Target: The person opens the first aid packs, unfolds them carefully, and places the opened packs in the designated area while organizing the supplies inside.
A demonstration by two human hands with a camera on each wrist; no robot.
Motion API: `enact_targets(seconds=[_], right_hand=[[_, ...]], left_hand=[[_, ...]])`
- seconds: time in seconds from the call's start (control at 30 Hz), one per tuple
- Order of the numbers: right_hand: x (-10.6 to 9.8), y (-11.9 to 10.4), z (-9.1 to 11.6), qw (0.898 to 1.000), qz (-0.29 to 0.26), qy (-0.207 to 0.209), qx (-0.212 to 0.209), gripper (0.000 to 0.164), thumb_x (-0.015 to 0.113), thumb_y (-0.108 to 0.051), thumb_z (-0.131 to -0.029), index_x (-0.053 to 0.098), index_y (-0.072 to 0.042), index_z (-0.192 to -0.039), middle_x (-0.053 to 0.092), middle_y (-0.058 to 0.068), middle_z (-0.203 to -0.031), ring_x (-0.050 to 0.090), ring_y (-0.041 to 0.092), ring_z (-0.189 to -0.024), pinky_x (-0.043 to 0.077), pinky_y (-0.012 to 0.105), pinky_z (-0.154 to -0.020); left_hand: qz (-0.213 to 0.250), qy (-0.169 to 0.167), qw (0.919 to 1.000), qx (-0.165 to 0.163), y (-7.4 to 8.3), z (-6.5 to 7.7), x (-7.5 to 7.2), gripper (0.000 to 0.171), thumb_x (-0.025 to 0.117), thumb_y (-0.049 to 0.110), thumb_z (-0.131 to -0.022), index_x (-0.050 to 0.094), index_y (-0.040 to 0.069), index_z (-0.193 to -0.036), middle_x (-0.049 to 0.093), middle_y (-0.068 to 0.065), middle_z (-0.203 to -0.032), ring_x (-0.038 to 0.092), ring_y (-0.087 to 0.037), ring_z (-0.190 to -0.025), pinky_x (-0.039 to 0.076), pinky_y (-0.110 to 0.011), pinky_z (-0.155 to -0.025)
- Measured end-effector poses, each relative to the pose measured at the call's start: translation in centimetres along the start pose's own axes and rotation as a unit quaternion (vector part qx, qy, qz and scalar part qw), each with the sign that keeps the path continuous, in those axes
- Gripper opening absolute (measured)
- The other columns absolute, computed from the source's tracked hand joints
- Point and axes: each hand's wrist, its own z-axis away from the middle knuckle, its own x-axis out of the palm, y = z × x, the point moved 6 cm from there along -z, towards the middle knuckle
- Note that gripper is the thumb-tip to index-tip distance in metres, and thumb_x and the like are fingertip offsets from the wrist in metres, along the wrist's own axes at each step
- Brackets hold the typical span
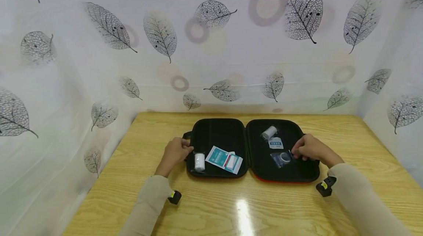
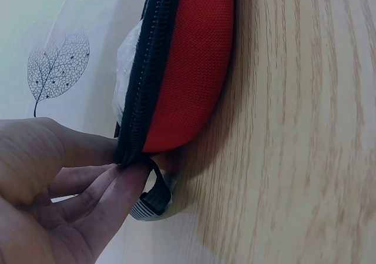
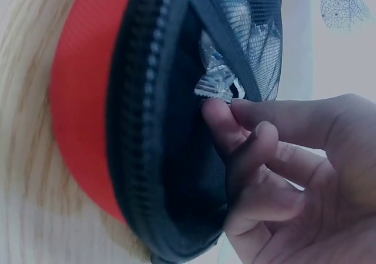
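Note:
An unzipped first-aid case [image 1: 228, 127], black inside with a red shell, lies spread flat on the table. My left hand [image 1: 176, 153] grips the rim of its left half, thumb on the zip edge [image 2: 144, 76], beside the strap handle [image 2: 155, 202]. Over the right half, my right hand [image 1: 307, 148] pinches the edge of a clear plastic packet [image 1: 281, 159] with a pale ring in it. That packet's crimped end [image 3: 214, 84] sticks out beside the black band of a mesh pocket [image 3: 261, 58], right at my thumb and forefinger.
Left half: a wrapped bandage roll [image 1: 199, 162] and flat teal-and-white packets [image 1: 219, 157]. Right half: another wrapped roll [image 1: 269, 132] and a small blue-and-white sachet [image 1: 275, 143]. The wooden table [image 1: 205, 206] meets a leaf-patterned curtain [image 1: 211, 52] behind and at both sides.

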Motion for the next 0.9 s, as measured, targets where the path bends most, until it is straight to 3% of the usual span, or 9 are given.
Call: enact_targets(seconds=[0.4, 0.67, 0.9], right_hand=[[0.4, -0.7, 0.2, 1.000, -0.025, -0.011, -0.003, 0.017, 0.057, -0.001, -0.096, 0.071, 0.008, -0.099, 0.069, 0.005, -0.079, 0.055, 0.015, -0.057, 0.039, 0.025, -0.046], [-2.7, -0.5, 0.9, 0.999, 0.026, 0.041, -0.018, 0.021, 0.057, -0.005, -0.097, 0.071, 0.010, -0.103, 0.071, 0.010, -0.087, 0.059, 0.022, -0.068, 0.048, 0.035, -0.053], [-4.2, 0.1, 1.8, 0.998, 0.039, 0.054, -0.011, 0.024, 0.059, -0.009, -0.098, 0.070, 0.013, -0.103, 0.068, 0.011, -0.082, 0.062, 0.024, -0.069, 0.053, 0.037, -0.059]], left_hand=[[0.002, 0.002, 1.0000, 0.002, 0.1, 0.1, 0.0, 0.026, 0.076, 0.017, -0.092, 0.076, -0.003, -0.108, 0.076, -0.010, -0.091, 0.070, -0.022, -0.081, 0.058, -0.039, -0.072], [-0.002, -0.001, 0.9999, 0.015, 0.4, 0.6, -0.6, 0.026, 0.075, 0.019, -0.093, 0.076, -0.003, -0.109, 0.075, -0.010, -0.092, 0.069, -0.020, -0.079, 0.057, -0.037, -0.069], [-0.018, 0.012, 0.9987, 0.045, 1.3, 0.9, -1.8, 0.018, 0.074, 0.016, -0.094, 0.077, 0.000, -0.102, 0.073, -0.007, -0.086, 0.066, -0.016, -0.070, 0.056, -0.036, -0.066]])
